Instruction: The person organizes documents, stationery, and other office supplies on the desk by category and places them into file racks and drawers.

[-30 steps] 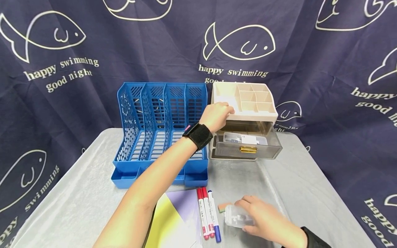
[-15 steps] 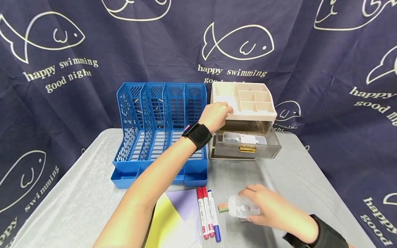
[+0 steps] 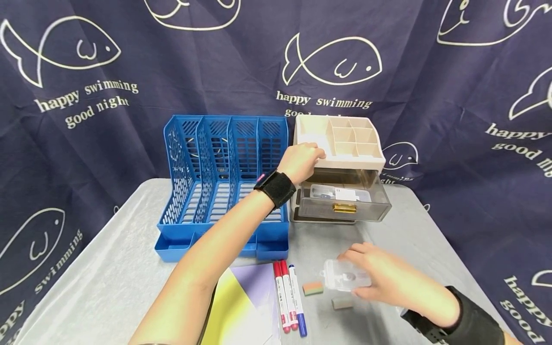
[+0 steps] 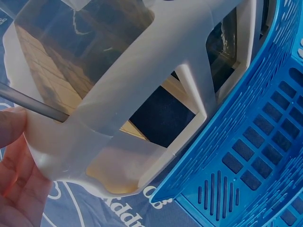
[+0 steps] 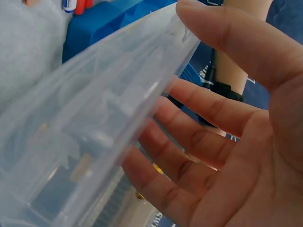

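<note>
In the head view my left hand (image 3: 300, 160) grips the left front edge of a white desktop organizer (image 3: 351, 163), whose smoky clear drawer (image 3: 316, 209) is pulled out. A clear plastic case (image 3: 358, 195) with a white label lies in that drawer. The left wrist view shows thumb and fingertips on either side of the organizer's white frame (image 4: 90, 132). My right hand (image 3: 381, 278) holds a clear plastic box (image 3: 340, 277) over the table's right front, thumb on one side and fingers on the other. Close by lie an orange-and-green eraser (image 3: 313, 288) and a greyish block (image 3: 342, 303).
A blue file rack (image 3: 273, 230) with tall dividers stands left of the organizer. In front of it lie red-capped markers (image 3: 282, 294), a blue marker (image 3: 298, 302) and yellow and purple sheets (image 3: 256, 282). A dark fish-print curtain (image 3: 233, 72) hangs behind.
My right hand has carried the clear box to the right and slightly away from me, bringing the greyish block into view. The left hand keeps its grip on the organizer.
</note>
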Demonstrator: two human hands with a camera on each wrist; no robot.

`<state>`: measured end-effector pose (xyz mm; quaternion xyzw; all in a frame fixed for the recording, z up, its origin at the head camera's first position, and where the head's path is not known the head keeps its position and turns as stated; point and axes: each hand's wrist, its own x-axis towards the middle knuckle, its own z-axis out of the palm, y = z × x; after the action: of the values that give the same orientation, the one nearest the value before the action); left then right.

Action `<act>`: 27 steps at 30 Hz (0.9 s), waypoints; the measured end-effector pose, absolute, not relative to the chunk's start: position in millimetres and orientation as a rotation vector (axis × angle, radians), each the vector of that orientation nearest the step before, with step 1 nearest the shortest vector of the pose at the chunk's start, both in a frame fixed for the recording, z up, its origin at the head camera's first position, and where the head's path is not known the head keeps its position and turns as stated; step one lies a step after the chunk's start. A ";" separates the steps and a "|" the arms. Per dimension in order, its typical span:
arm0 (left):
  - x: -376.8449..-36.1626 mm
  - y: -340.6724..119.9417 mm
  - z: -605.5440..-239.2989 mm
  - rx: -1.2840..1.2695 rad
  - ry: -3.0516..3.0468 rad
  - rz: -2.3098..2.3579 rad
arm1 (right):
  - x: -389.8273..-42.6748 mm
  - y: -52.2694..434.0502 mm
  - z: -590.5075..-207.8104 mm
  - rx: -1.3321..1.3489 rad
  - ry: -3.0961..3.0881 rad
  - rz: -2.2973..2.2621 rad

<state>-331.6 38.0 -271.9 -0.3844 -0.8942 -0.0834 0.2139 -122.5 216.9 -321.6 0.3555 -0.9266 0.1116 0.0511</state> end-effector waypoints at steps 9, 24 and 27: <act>-331.8 39.8 -273.1 -1.047 -2.489 -0.207 | -129.2 219.8 -302.0 1.121 -2.789 0.280; -331.3 39.4 -273.5 -1.036 -2.499 -0.199 | -138.9 215.3 -269.7 1.129 -2.806 0.282; -331.4 39.8 -272.8 -1.037 -2.500 -0.194 | -142.7 215.8 -264.6 1.144 -2.786 0.280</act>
<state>-331.4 39.8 -272.8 -0.3734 -0.9003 -0.0700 0.2126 -142.7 215.8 -264.6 0.3775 -0.9195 0.0924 0.0585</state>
